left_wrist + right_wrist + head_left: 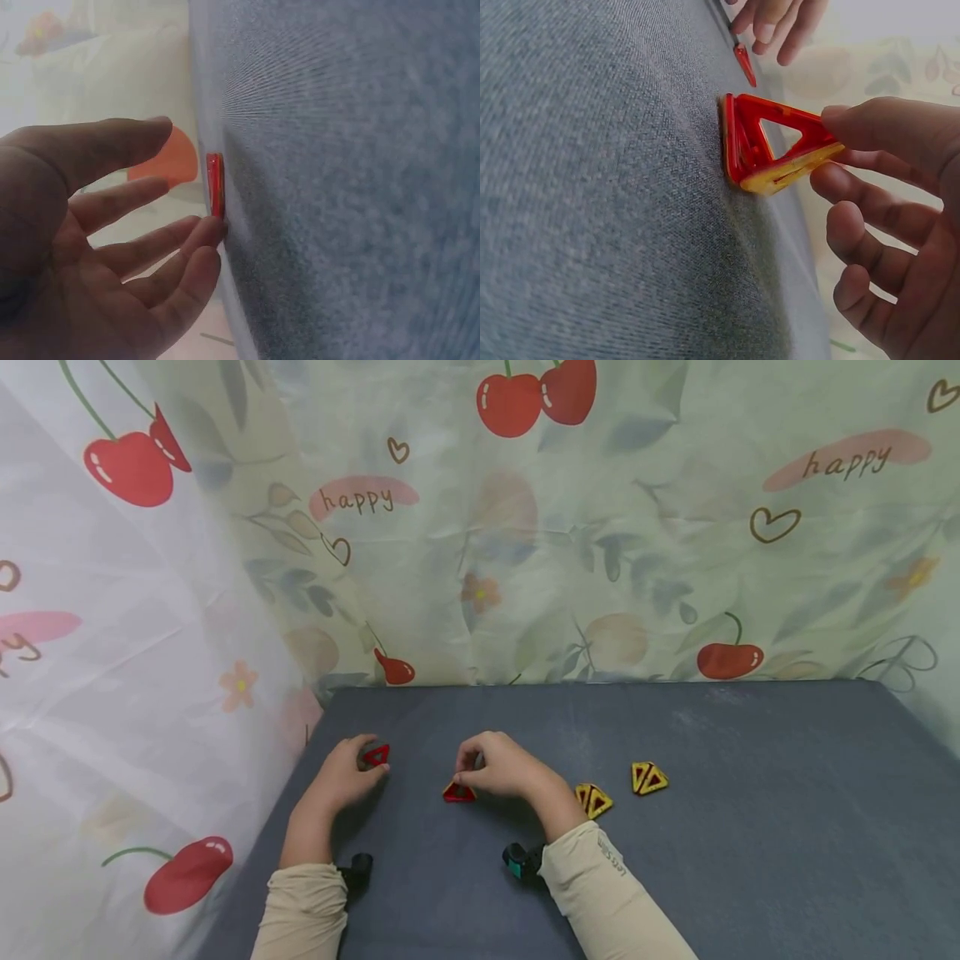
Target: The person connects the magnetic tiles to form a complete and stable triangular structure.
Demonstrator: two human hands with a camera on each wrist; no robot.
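Note:
My right hand (pixel 504 766) pinches the tip of a small pyramid of red and yellow triangular magnetic tiles (pixel 786 114) between thumb and index finger. The pyramid's base edge meets the cloth or sits very close to it; the other fingers curl loosely below the tip. To the left, a single red triangular tile (pixel 382 752) lies flat on the table. My left hand (pixel 348 774) is spread around it, thumb and fingers apart. In the left wrist view a fingertip is at the edge of that red tile (pixel 216 184); whether it touches cannot be told.
Two pairs of yellow-edged triangular tiles with dark red inside lie to the right, one pair (pixel 595 800) beside the right wrist, the other (pixel 648 778) farther right. Grey cloth covers the table (pixel 750 827). A patterned curtain (pixel 570 543) rises behind its far edge.

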